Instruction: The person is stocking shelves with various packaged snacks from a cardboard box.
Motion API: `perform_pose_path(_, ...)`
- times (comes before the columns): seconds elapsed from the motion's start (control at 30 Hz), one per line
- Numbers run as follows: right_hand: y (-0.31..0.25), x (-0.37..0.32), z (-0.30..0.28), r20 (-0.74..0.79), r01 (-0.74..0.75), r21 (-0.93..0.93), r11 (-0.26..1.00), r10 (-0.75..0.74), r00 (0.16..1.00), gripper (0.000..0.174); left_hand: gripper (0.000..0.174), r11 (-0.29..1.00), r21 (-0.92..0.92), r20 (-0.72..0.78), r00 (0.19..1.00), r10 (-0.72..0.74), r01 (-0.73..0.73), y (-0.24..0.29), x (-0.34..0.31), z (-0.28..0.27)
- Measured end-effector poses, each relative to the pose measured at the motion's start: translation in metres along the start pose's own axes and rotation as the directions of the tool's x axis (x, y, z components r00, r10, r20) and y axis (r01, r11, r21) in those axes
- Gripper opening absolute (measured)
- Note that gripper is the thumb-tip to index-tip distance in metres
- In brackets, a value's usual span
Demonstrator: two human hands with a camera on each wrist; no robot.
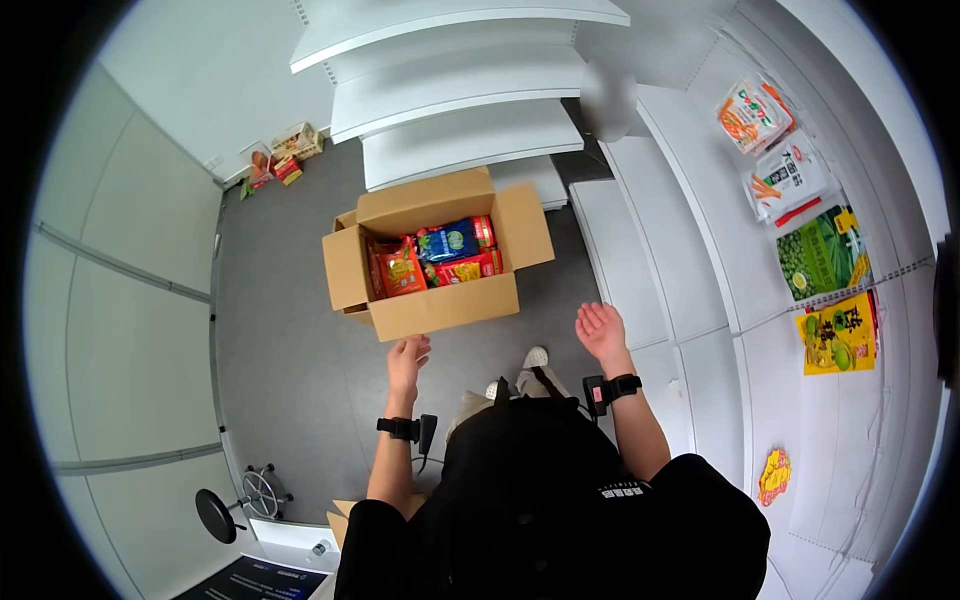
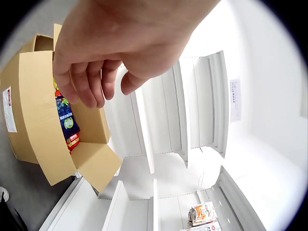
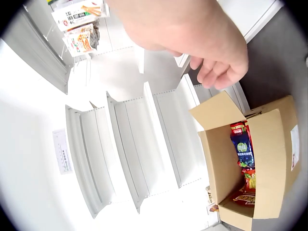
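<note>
I see the cardboard box (image 1: 440, 305) sitting on the grey floor (image 1: 285, 340) straight ahead of the person, its four flaps folded outward and the foot of the white shelves (image 1: 470, 135) just behind it. Inside it snack packets stand packed together, a blue packet (image 1: 448, 240) at the back and a red packet (image 1: 400, 268) to its left. The left hand (image 1: 407, 358) reaches toward the box's near wall, fingertips just beside its lower edge; I cannot tell whether they touch it. My left wrist view shows those fingers loosely curled and holding nothing, the box's open mouth right below them. The right hand (image 1: 602, 330) is relaxed as well — palm turned up, fingers spread loosely, gripping nothing — and it hangs off the box's right corner, near it but clearly apart. On the shelf run to the person's right lie a green packet (image 1: 820, 252) and a yellow packet (image 1: 838, 332), well away from both hands.
</note>
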State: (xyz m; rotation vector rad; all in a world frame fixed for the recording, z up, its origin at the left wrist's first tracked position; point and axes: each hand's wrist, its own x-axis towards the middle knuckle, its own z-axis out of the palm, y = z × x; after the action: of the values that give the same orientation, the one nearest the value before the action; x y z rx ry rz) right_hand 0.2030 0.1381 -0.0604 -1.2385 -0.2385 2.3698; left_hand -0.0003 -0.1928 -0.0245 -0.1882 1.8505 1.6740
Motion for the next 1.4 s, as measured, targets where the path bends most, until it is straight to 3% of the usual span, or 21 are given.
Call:
perform_pose_path(0.6,0.063,0.125,0.106,0.006,-0.245,-0.105,0.964,0.247,0.969,0.03,0.031,0.993,-0.111,-0.196,0.978,-0.072,0.051,0.028,0.049,-0.055)
perform_pose_path(1.07,0.094,0.267,0.147,-0.202,-0.356,-0.218,0.909,0.315,0.927,0.039,0.029,0.992,-0.094,-0.237,0.967,-0.099,0.079,0.091,0.142,-0.018)
perform_pose_path(1.4,0.138,0.359,0.178,-0.295,-0.461,-0.402,0.791,0.364,0.883,0.051,0.027,0.983,-0.133,-0.288,0.944,-0.163,0.129,0.12,0.177,-0.004)
